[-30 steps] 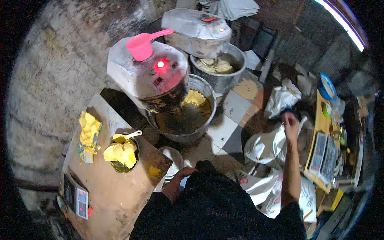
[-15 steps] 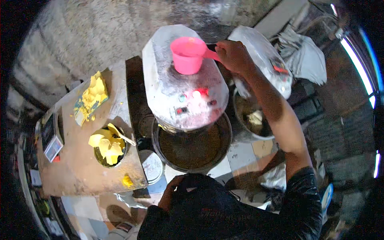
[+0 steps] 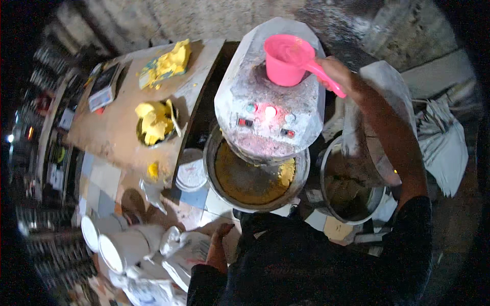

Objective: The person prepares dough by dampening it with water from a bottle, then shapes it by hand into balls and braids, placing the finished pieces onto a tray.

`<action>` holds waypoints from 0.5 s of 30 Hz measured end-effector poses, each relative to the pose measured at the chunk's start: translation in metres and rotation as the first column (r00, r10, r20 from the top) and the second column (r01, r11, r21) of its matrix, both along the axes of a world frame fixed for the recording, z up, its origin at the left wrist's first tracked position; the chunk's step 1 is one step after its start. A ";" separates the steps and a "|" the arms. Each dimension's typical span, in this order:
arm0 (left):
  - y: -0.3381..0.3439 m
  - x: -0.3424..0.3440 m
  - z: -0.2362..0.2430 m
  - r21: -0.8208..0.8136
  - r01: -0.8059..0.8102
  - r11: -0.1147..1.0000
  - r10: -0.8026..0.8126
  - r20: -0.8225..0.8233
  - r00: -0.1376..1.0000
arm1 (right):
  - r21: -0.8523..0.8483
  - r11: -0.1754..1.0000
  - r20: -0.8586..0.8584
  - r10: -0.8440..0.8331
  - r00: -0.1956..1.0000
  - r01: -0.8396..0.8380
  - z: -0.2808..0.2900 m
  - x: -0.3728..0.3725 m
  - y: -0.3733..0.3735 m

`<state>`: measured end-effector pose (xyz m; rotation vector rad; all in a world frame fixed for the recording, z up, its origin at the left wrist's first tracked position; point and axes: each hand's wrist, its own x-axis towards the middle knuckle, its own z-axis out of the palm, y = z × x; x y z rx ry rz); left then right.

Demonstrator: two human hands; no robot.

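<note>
— What lies to the left of the right fingers (image 3: 332,69)?

— A wooden table (image 3: 117,127), well apart from them. On it stands a dark bowl (image 3: 155,125) full of yellow lumps. Farther up, more yellow lumps lie on a sheet (image 3: 166,64), and a small flat scale (image 3: 104,86) sits at the table's left end.

— And below those fingers?

— A wide metal basin (image 3: 255,178) of yellow-brown paste, with a steel pot (image 3: 352,199) just to its right. White sacks (image 3: 439,143) lie farther right.

— Near the left fingers (image 3: 222,232)?

— Crumpled white bags (image 3: 178,250) just beside them, and white buckets (image 3: 120,247) farther left. A round white lid (image 3: 191,171) lies above them on the tiled floor (image 3: 102,178).
</note>
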<state>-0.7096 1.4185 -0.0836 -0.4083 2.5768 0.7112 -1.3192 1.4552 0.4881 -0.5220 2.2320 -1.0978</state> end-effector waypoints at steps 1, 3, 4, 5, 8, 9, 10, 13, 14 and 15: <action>0.043 0.036 -0.021 -0.009 -0.074 0.997 0.074 0.030 0.997 | -0.017 0.993 -0.019 0.119 0.993 -0.120 0.002 -0.001 -0.004; 0.090 0.015 -0.027 -0.414 0.016 0.910 -0.097 -0.175 0.980 | -0.028 0.986 -0.038 0.161 0.986 -0.162 0.011 0.011 0.010; 0.123 0.020 -0.029 -0.388 -0.080 0.918 -0.020 -0.246 0.969 | -0.044 0.985 -0.042 0.165 0.985 -0.167 0.015 0.013 0.022; 0.144 0.017 -0.027 -0.357 -0.145 0.923 0.025 -0.320 0.947 | -0.045 0.986 -0.067 0.159 0.985 -0.162 0.018 0.008 0.041; 0.217 0.029 -0.028 -0.240 -0.385 0.891 0.221 -0.511 0.831 | -0.041 0.954 -0.048 0.294 0.955 -0.296 0.035 0.020 0.079; 0.224 0.022 -0.023 -0.241 -0.356 0.903 0.197 -0.504 0.841 | -0.035 0.952 -0.069 0.303 0.951 -0.306 0.035 0.012 0.104; 0.228 0.013 -0.020 -0.222 -0.329 0.918 0.227 -0.387 0.894 | -0.034 0.962 -0.059 0.270 0.961 -0.272 0.034 0.007 0.132; 0.247 -0.003 -0.010 -0.178 -0.262 0.948 0.245 -0.114 0.963 | 0.003 0.955 -0.077 0.295 0.952 -0.295 0.032 0.012 0.207; 0.260 0.007 -0.019 -0.135 -0.439 0.888 0.412 -0.190 0.891 | 0.000 0.954 -0.045 0.299 0.953 -0.299 0.026 0.020 0.223; 0.264 0.001 -0.031 -0.058 -0.578 0.814 0.545 -0.269 0.794 | -0.014 0.959 -0.034 0.281 0.959 -0.282 0.022 0.034 0.241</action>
